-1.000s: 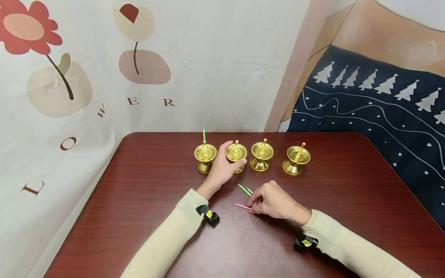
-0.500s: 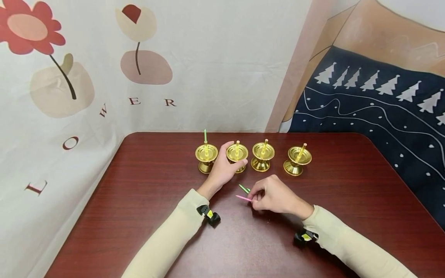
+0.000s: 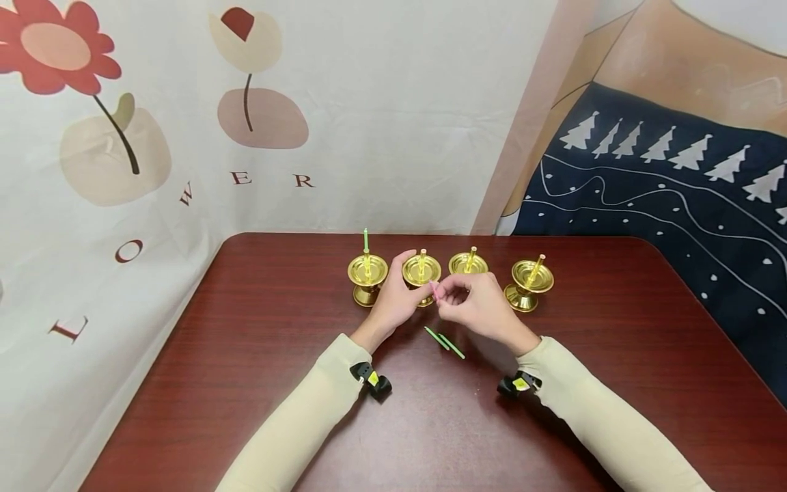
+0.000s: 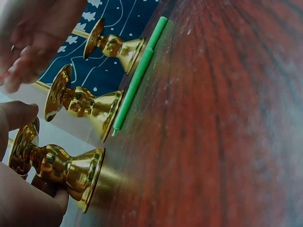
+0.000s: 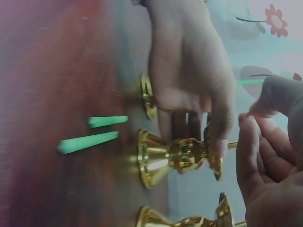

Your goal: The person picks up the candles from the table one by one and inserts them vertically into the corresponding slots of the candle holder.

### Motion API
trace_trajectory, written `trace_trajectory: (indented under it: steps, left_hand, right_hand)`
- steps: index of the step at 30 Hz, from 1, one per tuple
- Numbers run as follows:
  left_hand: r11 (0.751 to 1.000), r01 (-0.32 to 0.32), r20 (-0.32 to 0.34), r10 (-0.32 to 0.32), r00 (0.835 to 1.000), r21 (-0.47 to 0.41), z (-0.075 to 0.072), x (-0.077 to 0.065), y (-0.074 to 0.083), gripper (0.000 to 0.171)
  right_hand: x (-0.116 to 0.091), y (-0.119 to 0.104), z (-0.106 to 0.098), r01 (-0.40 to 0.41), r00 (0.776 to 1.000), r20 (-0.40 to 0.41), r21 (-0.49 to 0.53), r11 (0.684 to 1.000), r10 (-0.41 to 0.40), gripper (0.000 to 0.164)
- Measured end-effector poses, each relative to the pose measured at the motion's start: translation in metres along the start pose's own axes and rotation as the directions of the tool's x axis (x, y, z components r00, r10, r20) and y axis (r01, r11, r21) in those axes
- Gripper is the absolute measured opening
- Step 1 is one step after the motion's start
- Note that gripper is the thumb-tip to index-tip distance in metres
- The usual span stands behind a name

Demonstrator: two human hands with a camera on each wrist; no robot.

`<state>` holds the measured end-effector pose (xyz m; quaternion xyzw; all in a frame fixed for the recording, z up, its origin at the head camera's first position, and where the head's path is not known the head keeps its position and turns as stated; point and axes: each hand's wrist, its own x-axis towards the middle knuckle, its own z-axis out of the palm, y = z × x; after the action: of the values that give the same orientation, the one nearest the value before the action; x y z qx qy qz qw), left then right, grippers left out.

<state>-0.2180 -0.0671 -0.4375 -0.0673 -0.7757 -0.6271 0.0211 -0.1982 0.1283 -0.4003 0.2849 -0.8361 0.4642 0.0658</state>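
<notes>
My left hand [image 3: 396, 297] grips the second brass candle holder [image 3: 421, 268] from the left, thumb at the front of its dish. In the left wrist view that holder [image 4: 57, 163] stands upright on the table, fingers around it. My right hand [image 3: 479, 304] pinches a small pink candle [image 3: 435, 290] between thumb and fingertips, just right of the left thumb and near the holder's dish. Most of the pink candle is hidden by the fingers. Two green candles [image 3: 451, 346] lie on the table in front of the hands.
At the left stands a brass holder [image 3: 367, 270] with a green candle [image 3: 365, 240] upright in it. A third holder [image 3: 467, 262] is partly behind my right hand. The rightmost holder [image 3: 532, 279] stands apart. The red-brown table [image 3: 277, 328] ends at patterned cloths behind.
My right hand has lifted the pink candle off the table and carried it up and away to the held holder, uncovering the two green candles. The left hand keeps its grip.
</notes>
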Motion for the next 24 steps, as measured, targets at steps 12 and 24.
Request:
trace_trajectory:
  steps: [12, 24]
  left_hand:
    - [1.0, -0.003, 0.015, 0.003, 1.0, -0.027, 0.0, 0.001, -0.001, 0.082]
    - [1.0, 0.019, 0.032, -0.019, 0.999, 0.009, -0.003, -0.001, 0.001, 0.084]
  right_hand:
    - [0.041, -0.009, 0.007, 0.001, 0.971, -0.238, 0.014, 1.0, 0.002, 0.007]
    - [0.059, -0.004, 0.008, 0.076, 0.943, -0.317, -0.082, 0.994, -0.099, 0.005]
